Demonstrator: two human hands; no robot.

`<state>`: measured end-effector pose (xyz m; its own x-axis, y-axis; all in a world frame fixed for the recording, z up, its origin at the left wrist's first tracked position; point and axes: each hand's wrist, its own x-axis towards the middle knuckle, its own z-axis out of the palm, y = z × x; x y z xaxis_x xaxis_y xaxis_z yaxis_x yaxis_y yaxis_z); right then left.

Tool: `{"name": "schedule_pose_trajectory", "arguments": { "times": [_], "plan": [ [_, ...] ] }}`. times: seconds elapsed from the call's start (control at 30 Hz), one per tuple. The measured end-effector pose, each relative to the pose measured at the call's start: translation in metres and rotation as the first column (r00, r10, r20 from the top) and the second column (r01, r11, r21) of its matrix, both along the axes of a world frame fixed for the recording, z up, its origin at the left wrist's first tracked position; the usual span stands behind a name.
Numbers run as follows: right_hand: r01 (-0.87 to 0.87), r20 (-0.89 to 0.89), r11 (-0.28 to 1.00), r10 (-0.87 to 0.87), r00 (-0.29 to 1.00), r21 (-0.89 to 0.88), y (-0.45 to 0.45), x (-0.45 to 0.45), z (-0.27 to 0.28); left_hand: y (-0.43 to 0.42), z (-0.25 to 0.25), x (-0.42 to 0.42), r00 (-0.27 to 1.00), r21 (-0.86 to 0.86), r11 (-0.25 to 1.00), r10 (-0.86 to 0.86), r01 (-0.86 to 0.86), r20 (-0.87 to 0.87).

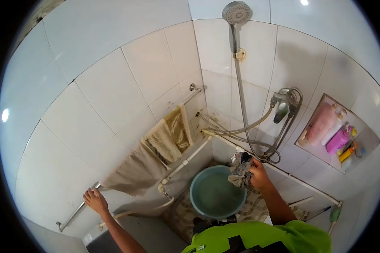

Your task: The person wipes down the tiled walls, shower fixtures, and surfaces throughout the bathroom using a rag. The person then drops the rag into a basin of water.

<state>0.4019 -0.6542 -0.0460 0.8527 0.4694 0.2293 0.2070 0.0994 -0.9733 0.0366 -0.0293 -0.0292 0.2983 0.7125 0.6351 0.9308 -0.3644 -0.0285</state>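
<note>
My left hand [96, 201] is at the metal towel rail [73, 216] on the left wall, its fingers bent over the bar beside a hanging beige towel [133, 173]. My right hand [259, 173] grips a crumpled grey cloth [241, 172] with a dark patch, bunched up in the fingers. The cloth hangs above the right rim of a round blue-green basin [193, 197]. Cloudy water [217, 194] fills part of this basin, which stands on the patterned floor.
A gold-and-cream towel [169, 135] hangs farther along the rail. A hand shower [237, 13], mixer tap [284, 101] and looped hoses are on the far wall. Bottles [338, 140] fill a wall niche at right. White pipes [188, 161] run along low walls around the basin.
</note>
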Motion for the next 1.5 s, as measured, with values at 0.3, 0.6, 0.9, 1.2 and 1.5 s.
{"name": "schedule_pose_trajectory", "arguments": {
  "times": [0.3,0.6,0.9,1.2,1.5],
  "plan": [
    [0.014,-0.196,0.993,0.009,0.981,0.118,0.009,-0.004,-0.013,-0.027,0.015,0.015,0.995,0.022,0.999,0.020,-0.023,0.097],
    [0.032,-0.216,0.976,0.015,0.976,0.215,0.062,0.017,0.024,-0.047,0.030,0.020,0.974,-0.003,1.000,0.005,-0.005,0.228],
    [-0.077,-0.184,0.888,0.178,0.967,0.453,0.107,0.045,0.080,-0.021,0.021,0.008,0.887,-0.078,0.988,-0.082,0.132,0.454],
    [-0.120,0.126,0.866,0.067,0.990,0.485,0.064,0.101,0.166,-0.118,0.090,0.087,0.646,0.168,0.904,-0.401,0.392,0.650],
    [0.108,0.420,0.893,-0.309,0.854,0.437,-0.018,0.114,0.221,-0.179,0.192,0.229,0.628,0.361,0.715,-0.699,0.599,0.343]
  ]
}}
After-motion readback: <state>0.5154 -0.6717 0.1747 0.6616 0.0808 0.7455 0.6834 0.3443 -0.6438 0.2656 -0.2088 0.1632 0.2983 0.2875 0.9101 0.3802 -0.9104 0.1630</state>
